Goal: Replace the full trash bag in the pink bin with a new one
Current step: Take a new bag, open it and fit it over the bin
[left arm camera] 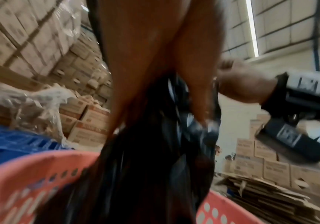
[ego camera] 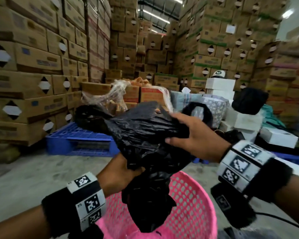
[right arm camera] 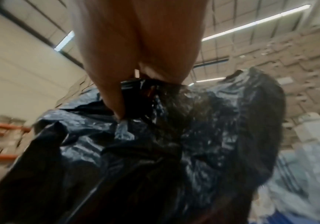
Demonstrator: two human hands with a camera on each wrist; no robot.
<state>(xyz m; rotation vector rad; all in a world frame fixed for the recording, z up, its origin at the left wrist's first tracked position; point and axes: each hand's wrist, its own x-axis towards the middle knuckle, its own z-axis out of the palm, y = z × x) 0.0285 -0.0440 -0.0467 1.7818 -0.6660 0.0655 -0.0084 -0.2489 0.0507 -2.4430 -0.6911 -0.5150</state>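
Note:
A crumpled black trash bag (ego camera: 145,135) hangs in the air above the pink perforated bin (ego camera: 193,204), its lower end dangling into the bin's mouth. My left hand (ego camera: 126,171) grips the bag's bunched lower part from the left. My right hand (ego camera: 188,133) pinches the upper edge of the bag, thumb below and fingers on top. In the left wrist view the black bag (left arm camera: 155,159) drops past the pink bin's rim (left arm camera: 30,174), with my right hand (left arm camera: 241,84) beyond it. The right wrist view is filled by the bag (right arm camera: 155,151) under my fingers (right arm camera: 113,98).
Stacks of cardboard boxes (ego camera: 33,66) wall the area. A blue pallet (ego camera: 79,140) lies on the concrete floor behind the bin, with a second black bag (ego camera: 90,116) and clear plastic wrap (ego camera: 114,94) on it. White boxes (ego camera: 248,118) and bundles sit at right. Flattened cardboard (left arm camera: 270,194) lies nearby.

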